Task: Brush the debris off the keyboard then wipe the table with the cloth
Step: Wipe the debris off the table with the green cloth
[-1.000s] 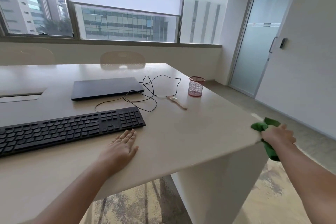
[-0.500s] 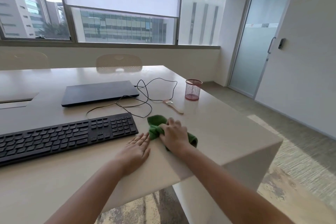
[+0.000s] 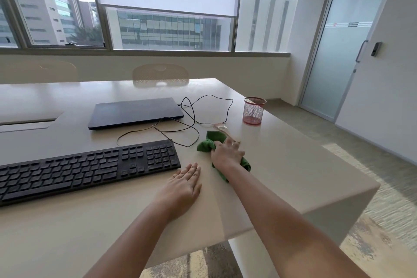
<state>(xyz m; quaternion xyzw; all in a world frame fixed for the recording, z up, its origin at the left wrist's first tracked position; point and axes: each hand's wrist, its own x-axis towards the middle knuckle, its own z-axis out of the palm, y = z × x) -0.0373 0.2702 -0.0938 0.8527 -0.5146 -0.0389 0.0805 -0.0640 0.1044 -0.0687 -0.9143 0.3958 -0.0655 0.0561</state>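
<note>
Cloth (image 3: pixel 208 144) pushed farther out — bunched under right hand (image 3: pixel 228 153)

Black keyboard, green cloth and small brush lying on the beige table

The flat black full-size keyboard (image 3: pixel 85 169) is lying along the near-left part of the pale beige table (image 3: pixel 293 165). The crumpled green cloth (image 3: pixel 208 144) is sitting bunched just beyond the keyboard's right end, toward the right edge. The small wooden-handled brush (image 3: pixel 222 127) is lying flat just behind the cloth, its handle partly hidden.
</note>
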